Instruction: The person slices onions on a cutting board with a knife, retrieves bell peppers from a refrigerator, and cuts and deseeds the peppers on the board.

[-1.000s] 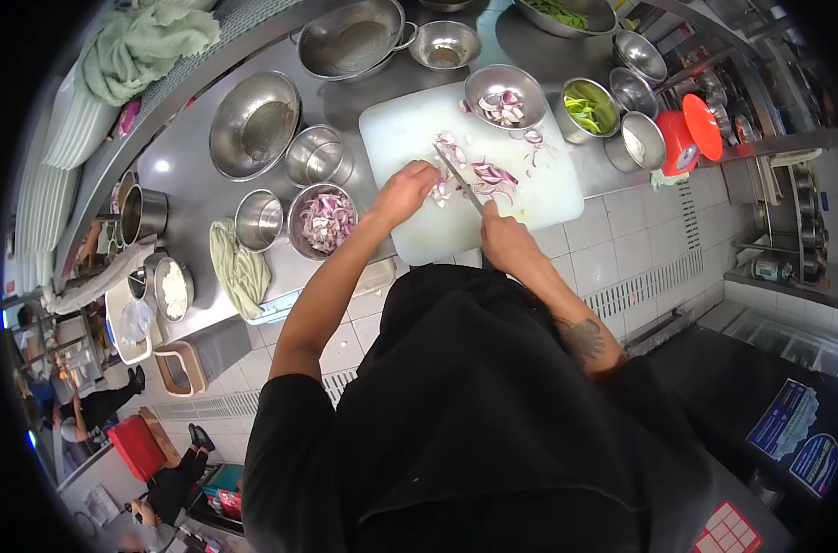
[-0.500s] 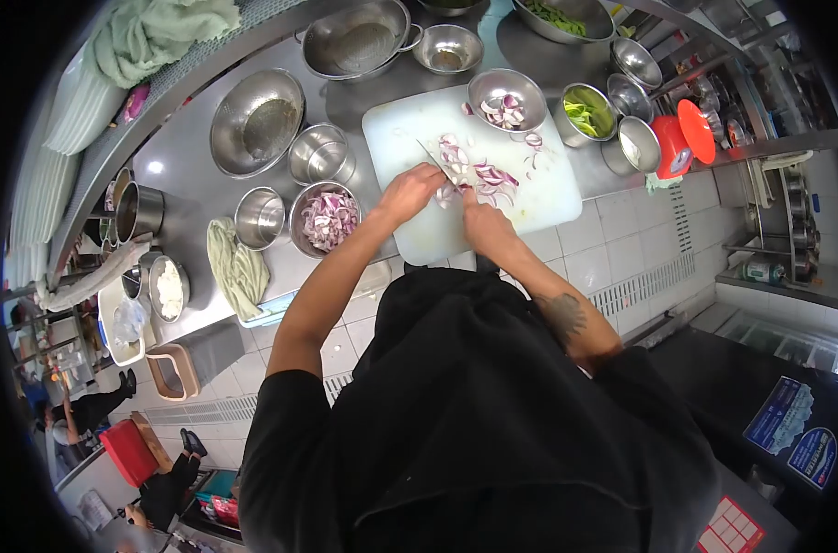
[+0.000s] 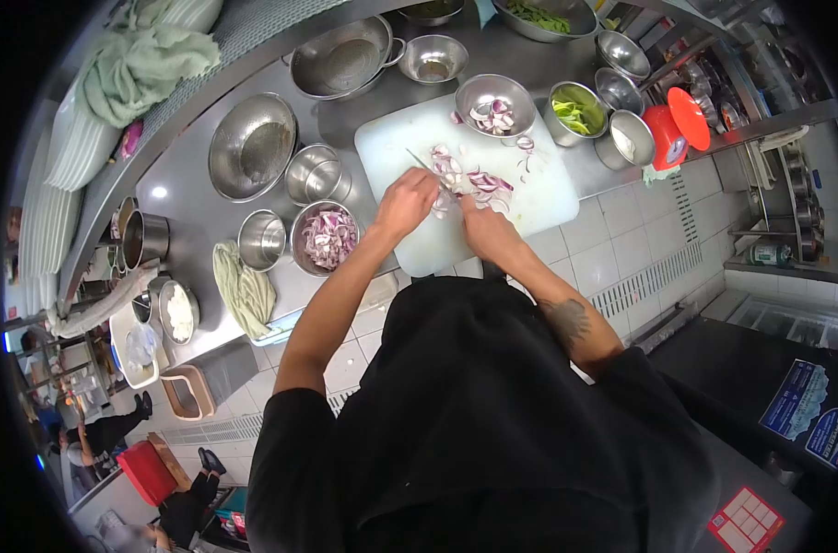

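My right hand (image 3: 489,230) is closed round the handle of a knife (image 3: 423,164), whose blade slants away to the upper left over a white cutting board (image 3: 419,241). Close beside the blade, my left hand (image 3: 409,200) has its fingers bent together; whatever lies under them is hidden. Sliced red onion (image 3: 486,187) is scattered on the board past both hands. At the board's far edge, a steel bowl (image 3: 495,92) holds onion pieces. Left of my left hand, another bowl (image 3: 301,241) is full of cut red onion (image 3: 330,238).
Several steel bowls and pots stand around the board, among them a pot with green leaves (image 3: 577,115) and a wide bowl (image 3: 253,147). A red scale (image 3: 663,136) is at the right. A green cloth (image 3: 244,288) lies at the counter's edge. Other people are far left.
The whole view has tilted slightly. Both hands stay over the board, and the knife remains in my right hand near the onion slices.
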